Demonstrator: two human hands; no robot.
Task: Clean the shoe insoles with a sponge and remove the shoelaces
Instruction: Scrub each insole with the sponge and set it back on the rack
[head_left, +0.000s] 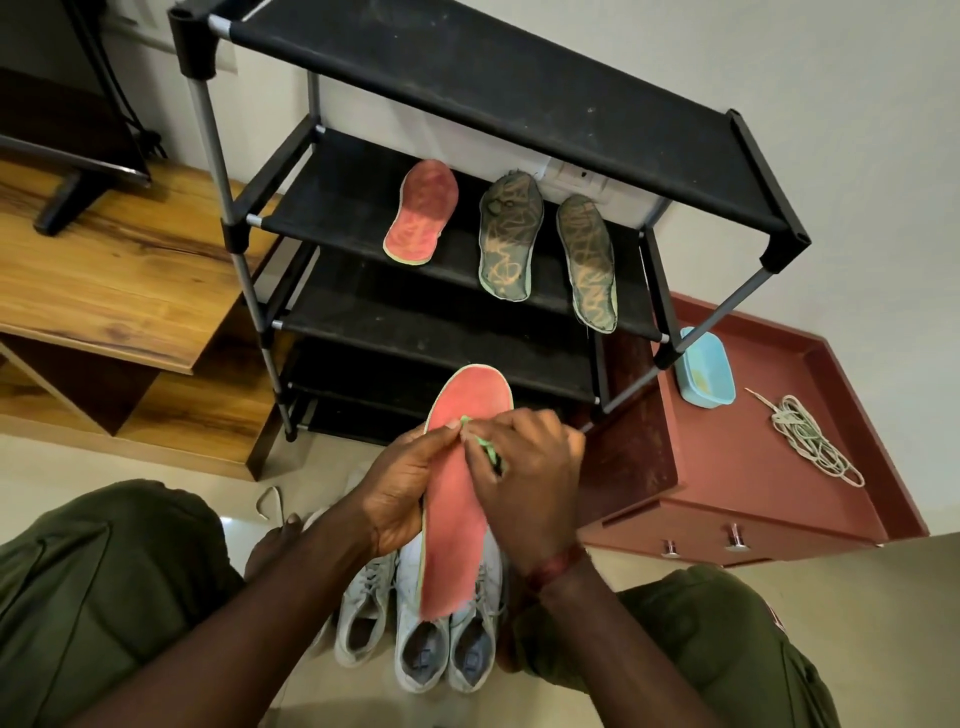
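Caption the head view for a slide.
Left hand holds a red insole over grey sneakers while right hand presses a green sponge on it; three insoles lie on the rack.

We see both forearms rise from the lower edge and meet at the red insole (454, 519), which is held upright between them. The left hand (410, 483) is on the insole's left side. Its thumb lies over the front face near the top, and its fingers wrap behind the edge, out of our sight. The right hand (524, 478) covers the insole's right side, knuckles up, with bent fingers pinching a green sponge (485, 451) against the face, just beside the left thumb. We note a red thread band (553, 566) on the right wrist.
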